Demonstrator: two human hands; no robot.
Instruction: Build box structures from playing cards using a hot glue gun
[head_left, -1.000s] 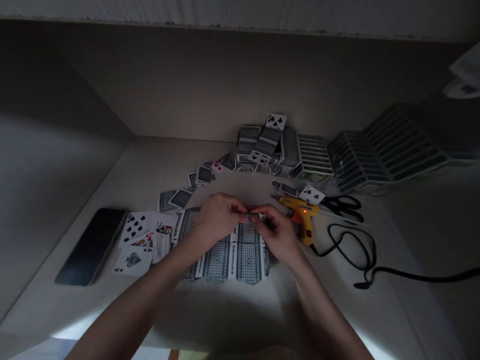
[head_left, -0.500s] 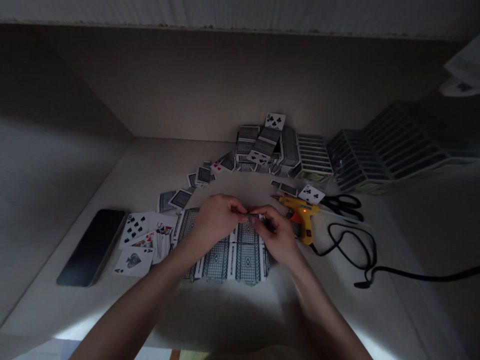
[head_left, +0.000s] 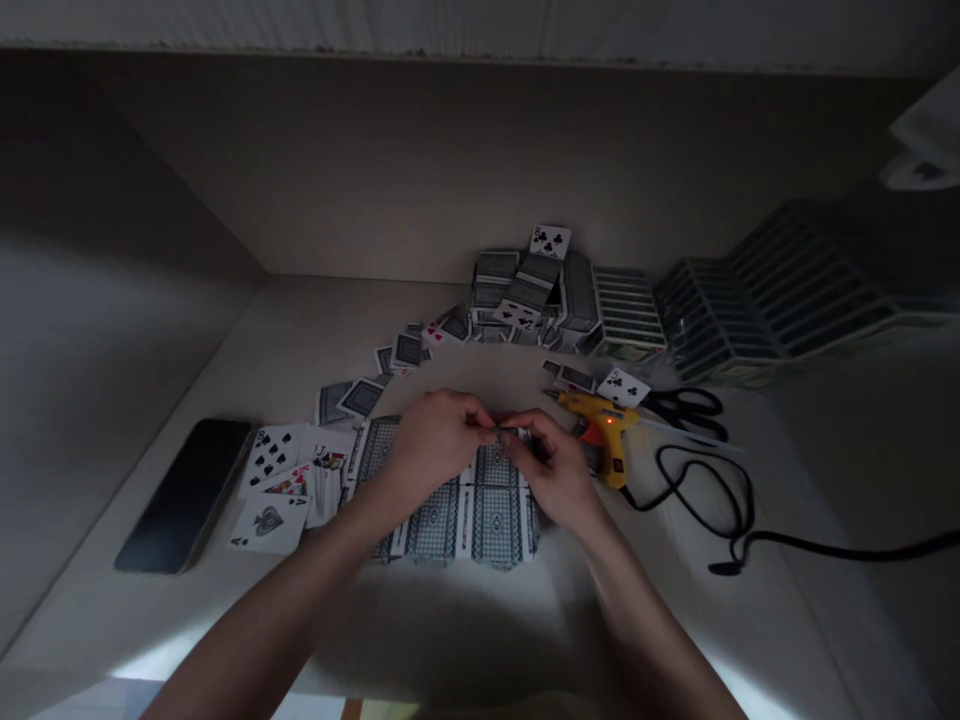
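1. Pale desk surface (head_left: 465, 640) in a dim alcove carries everything; light falls only on the near middle, so I would keep the work there.
2. Rows of ribbed card panels (head_left: 780, 290) lean at the far right, with a heap of loose cards (head_left: 525, 290) just left of them.
3. Under the hands lies the sheet of joined face-down cards (head_left: 480, 515), flat on the desk; I would keep it flat so the joints stay true.
4. Near the right side rests the glue gun (head_left: 604, 430), its lamp lit (hot, I judge), cord (head_left: 720, 520) trailing right, scissors (head_left: 686, 408) behind it. A dark phone (head_left: 184, 495) lies far left, face-up cards (head_left: 281, 480) beside it.
5. My left hand (head_left: 431, 445) and right hand (head_left: 551, 470) meet above the sheet's far edge, fingers of both pinched on a small card piece (head_left: 508, 431).
6. I would press evenly and squarely; what the piece's edge touches I cannot tell.
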